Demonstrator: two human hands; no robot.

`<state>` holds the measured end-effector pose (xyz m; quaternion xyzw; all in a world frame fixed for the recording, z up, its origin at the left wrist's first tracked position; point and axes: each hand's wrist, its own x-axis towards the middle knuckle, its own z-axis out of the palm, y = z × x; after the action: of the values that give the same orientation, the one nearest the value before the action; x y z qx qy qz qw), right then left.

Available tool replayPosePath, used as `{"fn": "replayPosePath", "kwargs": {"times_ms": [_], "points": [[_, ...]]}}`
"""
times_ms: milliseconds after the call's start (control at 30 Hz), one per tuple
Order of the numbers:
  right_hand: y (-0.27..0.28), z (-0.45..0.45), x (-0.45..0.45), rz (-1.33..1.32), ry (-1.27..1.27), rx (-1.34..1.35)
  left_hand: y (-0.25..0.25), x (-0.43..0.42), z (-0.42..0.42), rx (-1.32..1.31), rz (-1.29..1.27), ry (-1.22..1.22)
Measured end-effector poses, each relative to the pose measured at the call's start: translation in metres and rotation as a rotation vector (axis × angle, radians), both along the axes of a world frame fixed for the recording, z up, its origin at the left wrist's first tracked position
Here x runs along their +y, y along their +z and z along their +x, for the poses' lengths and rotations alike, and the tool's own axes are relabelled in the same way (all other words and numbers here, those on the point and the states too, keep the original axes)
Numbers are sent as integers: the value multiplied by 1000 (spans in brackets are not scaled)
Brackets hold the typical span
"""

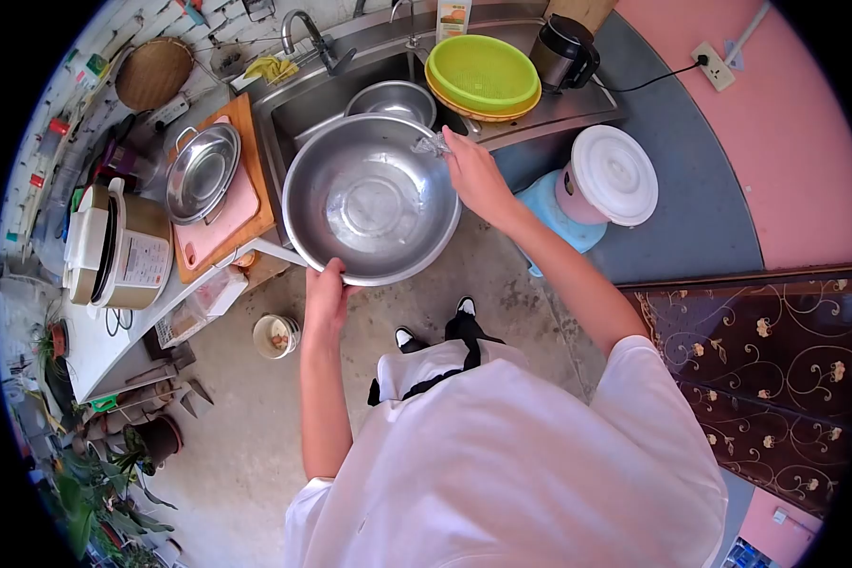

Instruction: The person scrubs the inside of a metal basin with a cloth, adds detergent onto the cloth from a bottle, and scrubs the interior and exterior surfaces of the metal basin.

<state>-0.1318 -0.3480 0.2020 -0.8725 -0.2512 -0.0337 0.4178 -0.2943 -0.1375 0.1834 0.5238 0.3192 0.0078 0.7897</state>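
A large stainless steel basin (350, 241) is tilted in front of me, its inside facing up. My left hand (326, 298) grips its near rim, thumb over the edge. At the right rim, my right hand (475, 175) is closed on a silvery, crinkled steel wool scrubber (431, 144), which touches the inner wall. Whether the right fingers also hold the rim is hidden. Behind the basin, a smaller metal bowl (393, 97) sits in the sink (298, 99), partly covered by the large basin.
A faucet (314, 43) stands behind the sink. To its right are a green colander (483, 71) and a kettle (566, 52). A lidded bucket (613, 175) stands at right. On the left are a cutting board (241, 204), a lidded pan (204, 173) and a cooker (140, 246). A tub (275, 336) sits on the floor.
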Motion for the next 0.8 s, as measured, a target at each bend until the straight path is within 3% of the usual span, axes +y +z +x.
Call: {"fn": "replayPosePath", "kwargs": {"times_ms": [233,333,433,533,633,800], "points": [[-7,13,42,-87,168,-212,10,25,-32,65,84,-145],[-5,17,52,-175,506,-178,8,35,-38,121,96,-289],[1,8,57,-314,621,-25,14,44,-32,137,97,-411],[-1,-4,56,-381,627,-166,15,46,-22,166,253,-596],[5,-18,59,-417,678,-269,24,33,-14,150,234,-695],[27,-4,24,-379,533,-292,10,25,-8,129,76,-466]]}}
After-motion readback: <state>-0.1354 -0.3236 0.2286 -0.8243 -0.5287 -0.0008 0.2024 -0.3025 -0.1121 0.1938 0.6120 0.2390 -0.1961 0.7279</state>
